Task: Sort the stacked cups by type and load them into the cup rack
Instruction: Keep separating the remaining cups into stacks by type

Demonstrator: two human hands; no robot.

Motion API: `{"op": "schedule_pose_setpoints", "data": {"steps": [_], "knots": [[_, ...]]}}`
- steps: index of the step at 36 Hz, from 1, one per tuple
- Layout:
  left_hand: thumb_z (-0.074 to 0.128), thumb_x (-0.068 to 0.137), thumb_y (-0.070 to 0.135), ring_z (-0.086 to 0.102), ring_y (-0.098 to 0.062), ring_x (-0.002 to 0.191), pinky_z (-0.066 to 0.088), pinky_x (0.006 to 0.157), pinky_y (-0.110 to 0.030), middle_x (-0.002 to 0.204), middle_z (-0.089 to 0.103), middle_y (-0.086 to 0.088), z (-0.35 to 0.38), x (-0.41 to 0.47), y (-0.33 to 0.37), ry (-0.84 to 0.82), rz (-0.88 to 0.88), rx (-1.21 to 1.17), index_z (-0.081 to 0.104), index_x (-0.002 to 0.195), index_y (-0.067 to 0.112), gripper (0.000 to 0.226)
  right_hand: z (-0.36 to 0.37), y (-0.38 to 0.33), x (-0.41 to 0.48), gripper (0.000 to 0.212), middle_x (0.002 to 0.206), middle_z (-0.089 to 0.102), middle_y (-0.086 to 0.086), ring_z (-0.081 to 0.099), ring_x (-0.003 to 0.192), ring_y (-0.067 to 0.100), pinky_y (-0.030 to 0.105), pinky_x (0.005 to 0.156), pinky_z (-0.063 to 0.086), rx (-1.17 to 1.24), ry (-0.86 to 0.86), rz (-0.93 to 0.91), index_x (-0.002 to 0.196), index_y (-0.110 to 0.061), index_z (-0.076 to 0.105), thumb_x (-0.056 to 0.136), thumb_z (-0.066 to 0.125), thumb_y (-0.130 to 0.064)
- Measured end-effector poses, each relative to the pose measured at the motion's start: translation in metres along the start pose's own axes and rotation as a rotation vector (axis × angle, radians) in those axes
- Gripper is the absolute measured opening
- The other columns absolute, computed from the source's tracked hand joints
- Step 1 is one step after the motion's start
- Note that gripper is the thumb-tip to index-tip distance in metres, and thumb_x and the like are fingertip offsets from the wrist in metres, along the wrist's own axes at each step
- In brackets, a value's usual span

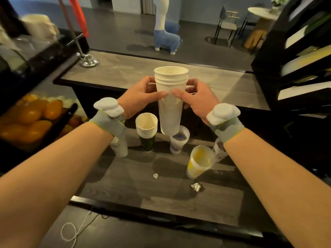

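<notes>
Above a dark wood-grain counter (pixel 161 192), a person holds a tall stack of white paper cups (pixel 170 97) upright in mid-air with both hands. The left hand (pixel 138 97) grips the stack from its left side and the right hand (pixel 195 99) from its right, thumbs nearly meeting across the front, so both hands are clamped on it. About four nested rims show at the top; the exact count of cups cannot be told, and the fingers behind the stack are hidden. Each wrist wears a grey band with a white device. On the counter below stand five more cups or stacks. A white cup (pixel 120 147) at the left is mostly hidden behind the left wrist. A stack of white cups nested in a dark green cup (pixel 147 133) stands clear beside it. A translucent cup with blue print (pixel 179 142) is partly covered by the base of the held stack. A yellow-tinted clear cup (pixel 198 161) tilts nearer the viewer, and a printed cup (pixel 219 151) just behind it is half hidden by the right wrist. Two small crumpled white scraps (pixel 196 186) lie on the counter, well apart. At the left edge a dark tray of oranges (pixel 30 115) is cut off and blurred. No part of the view can be clearly made out as a cup rack.
</notes>
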State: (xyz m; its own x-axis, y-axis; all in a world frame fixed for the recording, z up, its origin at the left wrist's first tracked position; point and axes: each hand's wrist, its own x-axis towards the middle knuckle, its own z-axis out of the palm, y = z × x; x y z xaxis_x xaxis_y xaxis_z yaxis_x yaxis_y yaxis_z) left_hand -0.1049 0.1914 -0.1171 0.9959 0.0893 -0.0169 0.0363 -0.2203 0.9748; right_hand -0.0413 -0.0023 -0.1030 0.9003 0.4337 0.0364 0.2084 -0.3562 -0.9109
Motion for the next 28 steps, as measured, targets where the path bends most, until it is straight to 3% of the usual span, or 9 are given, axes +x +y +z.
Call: {"op": "schedule_pose_setpoints", "data": {"steps": [2, 5, 7, 12, 18, 21, 28], "knots": [[0.077, 0.081, 0.037, 0.060, -0.013, 0.121, 0.046, 0.107, -0.044, 0.130, 0.063, 0.003, -0.013, -0.008, -0.003, 0.001, -0.007, -0.034, 0.044, 0.136, 0.022, 0.066, 0.010, -0.006, 0.000, 0.064, 0.119, 0.061, -0.003, 0.063, 0.100, 0.014, 0.025, 0.071, 0.057, 0.012, -0.026, -0.009, 0.133, -0.020, 0.047, 0.080, 0.073, -0.047], [0.081, 0.070, 0.053, 0.058, -0.018, 0.124, 0.045, 0.107, -0.047, 0.134, 0.060, 0.001, -0.027, -0.019, -0.005, 0.018, -0.001, -0.040, 0.045, 0.140, 0.025, 0.083, 0.021, -0.011, 0.000, 0.059, 0.116, 0.061, -0.005, 0.064, 0.097, 0.014, 0.024, 0.067, 0.055, 0.008, -0.056, -0.011, 0.127, -0.022, 0.048, 0.080, 0.073, -0.046], [0.078, 0.072, 0.055, 0.056, -0.018, 0.126, 0.043, 0.108, -0.048, 0.135, 0.059, 0.001, -0.038, -0.028, -0.007, 0.007, 0.008, -0.026, 0.047, 0.140, 0.027, 0.080, 0.033, -0.017, 0.001, 0.057, 0.115, 0.062, -0.003, 0.064, 0.093, 0.015, 0.023, 0.064, 0.053, -0.009, -0.068, -0.016, 0.123, -0.020, 0.048, 0.079, 0.073, -0.047], [0.071, 0.084, 0.042, 0.057, -0.015, 0.125, 0.043, 0.109, -0.044, 0.135, 0.061, 0.002, -0.057, -0.037, -0.009, 0.000, 0.006, 0.015, 0.047, 0.142, 0.023, 0.065, 0.056, -0.032, 0.002, 0.054, 0.103, 0.060, -0.008, 0.063, 0.084, 0.012, 0.020, 0.059, 0.050, -0.017, -0.070, -0.037, 0.115, -0.021, 0.046, 0.078, 0.075, -0.047], [0.074, 0.085, 0.025, 0.060, -0.006, 0.117, 0.052, 0.094, -0.022, 0.131, 0.060, 0.006, -0.090, -0.045, -0.020, 0.165, 0.034, 0.071, 0.040, 0.142, 0.018, 0.066, 0.089, -0.051, 0.011, 0.061, 0.113, 0.061, -0.001, 0.064, 0.092, 0.013, 0.019, 0.060, 0.055, -0.022, -0.105, -0.092, 0.123, -0.016, 0.048, 0.078, 0.076, -0.045], [0.071, 0.087, 0.016, 0.060, -0.006, 0.117, 0.051, 0.098, -0.025, 0.128, 0.062, 0.005, -0.111, -0.053, -0.031, 0.187, 0.037, 0.055, 0.043, 0.138, 0.016, 0.058, 0.109, -0.054, 0.020, 0.060, 0.118, 0.062, 0.001, 0.064, 0.095, 0.013, 0.019, 0.064, 0.058, -0.043, -0.158, -0.112, 0.126, -0.016, 0.049, 0.079, 0.075, -0.042], [0.074, 0.084, 0.037, 0.056, -0.004, 0.120, 0.047, 0.098, -0.025, 0.136, 0.057, 0.008, -0.147, -0.063, -0.056, 0.196, -0.024, 0.177, 0.041, 0.144, 0.028, 0.068, 0.148, -0.053, 0.032, 0.057, 0.113, 0.059, -0.004, 0.065, 0.089, 0.010, 0.011, 0.055, 0.051, -0.073, -0.239, -0.130, 0.130, -0.017, 0.048, 0.083, 0.074, -0.037]]}}
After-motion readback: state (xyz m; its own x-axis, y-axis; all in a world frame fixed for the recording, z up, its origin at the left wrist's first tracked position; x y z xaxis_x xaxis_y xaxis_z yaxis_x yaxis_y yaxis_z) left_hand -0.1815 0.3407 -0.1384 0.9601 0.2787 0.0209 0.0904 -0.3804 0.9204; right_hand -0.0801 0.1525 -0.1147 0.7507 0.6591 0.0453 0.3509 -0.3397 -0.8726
